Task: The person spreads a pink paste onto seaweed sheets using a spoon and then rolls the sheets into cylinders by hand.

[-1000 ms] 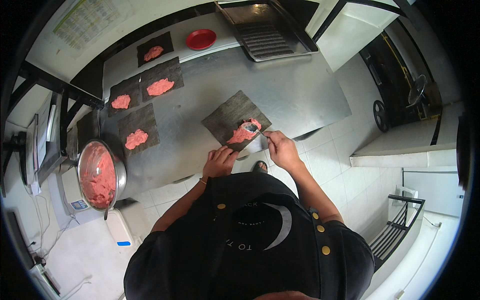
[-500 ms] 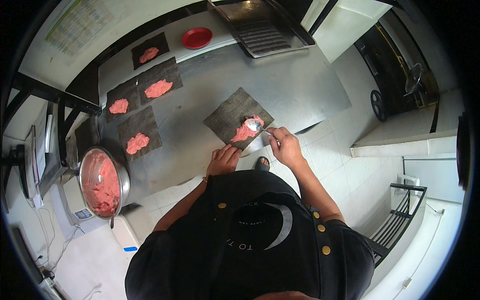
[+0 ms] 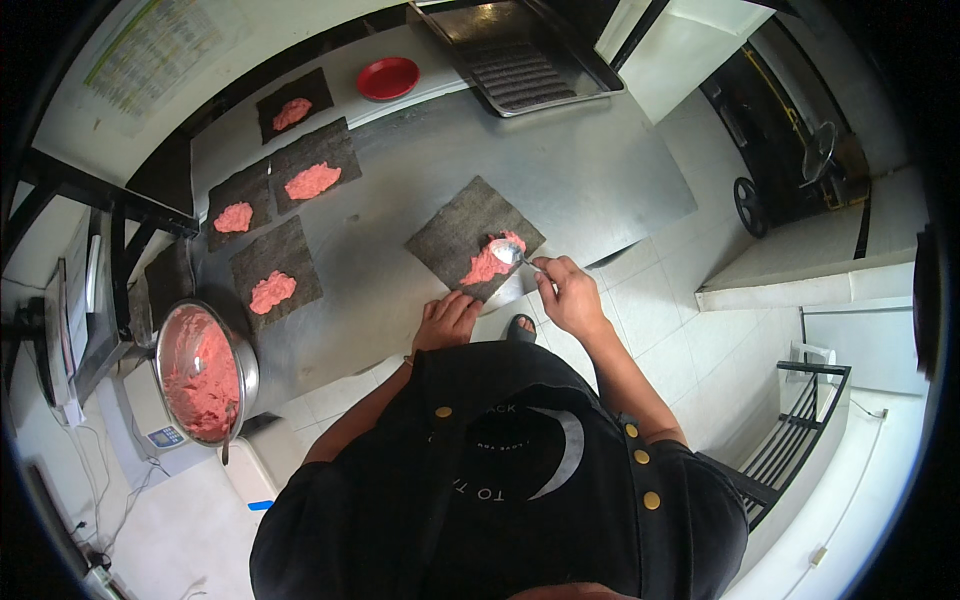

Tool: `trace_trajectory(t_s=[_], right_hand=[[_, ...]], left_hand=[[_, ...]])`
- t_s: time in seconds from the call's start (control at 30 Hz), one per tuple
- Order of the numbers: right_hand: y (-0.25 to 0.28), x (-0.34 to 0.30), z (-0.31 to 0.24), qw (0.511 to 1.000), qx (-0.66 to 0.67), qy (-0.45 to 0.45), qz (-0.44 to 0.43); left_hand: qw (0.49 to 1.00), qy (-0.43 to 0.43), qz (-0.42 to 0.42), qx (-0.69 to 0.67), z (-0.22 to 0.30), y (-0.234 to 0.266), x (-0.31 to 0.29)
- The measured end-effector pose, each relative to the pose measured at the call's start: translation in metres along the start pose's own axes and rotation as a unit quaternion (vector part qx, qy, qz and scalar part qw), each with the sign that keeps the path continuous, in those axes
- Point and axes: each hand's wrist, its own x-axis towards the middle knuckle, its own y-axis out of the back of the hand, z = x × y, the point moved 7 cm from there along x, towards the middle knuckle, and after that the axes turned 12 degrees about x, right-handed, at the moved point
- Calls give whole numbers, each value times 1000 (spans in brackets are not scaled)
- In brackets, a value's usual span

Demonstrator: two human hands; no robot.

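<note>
My right hand [image 3: 570, 297] grips a metal spoon [image 3: 507, 252] by its handle. The spoon's bowl presses on a patch of pink paste [image 3: 484, 266] near the right corner of a dark sheet [image 3: 452, 222] that looks like seaweed. My left hand [image 3: 447, 322] rests with fingers laid out at the sheet's near corner, by the table's edge. Farther left lie several more dark sheets, each bearing a pink mound [image 3: 272, 292]. A steel mixing bowl [image 3: 248, 368] of the same pink paste stands at the left, with a utensil handle [image 3: 227, 448] leaning over its rim.
The metal table [image 3: 400, 200] spans the space ahead of me. At its back are a red plate [image 3: 388, 78] and a large ridged baking tray [image 3: 540, 75]. A digital scale [image 3: 160, 428] sits by the bowl. Black metal racks flank both sides; a counter [image 3: 790, 270] is at the right.
The view has shifted very slightly. The spoon remains on the pink paste with hardly any movement, and my left hand stays at the sheet's corner.
</note>
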Motion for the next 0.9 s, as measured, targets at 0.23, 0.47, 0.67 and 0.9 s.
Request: trace_trajectory(t_s=[0.23, 0.47, 0.67, 0.9], right_hand=[[-2, 5, 3, 1000, -2, 7, -1], [-3, 4, 12, 1000, 0, -17, -3], [-2, 2, 8, 1000, 1, -16, -4], [-3, -6, 9, 1000, 10, -9, 18]], left_hand=[[1000, 6, -21, -10, 0, -4, -1], [1000, 10, -27, -1, 0, -3, -2], [1000, -4, -7, 0, -2, -10, -5], [1000, -13, 22, -2, -1, -4, -4]])
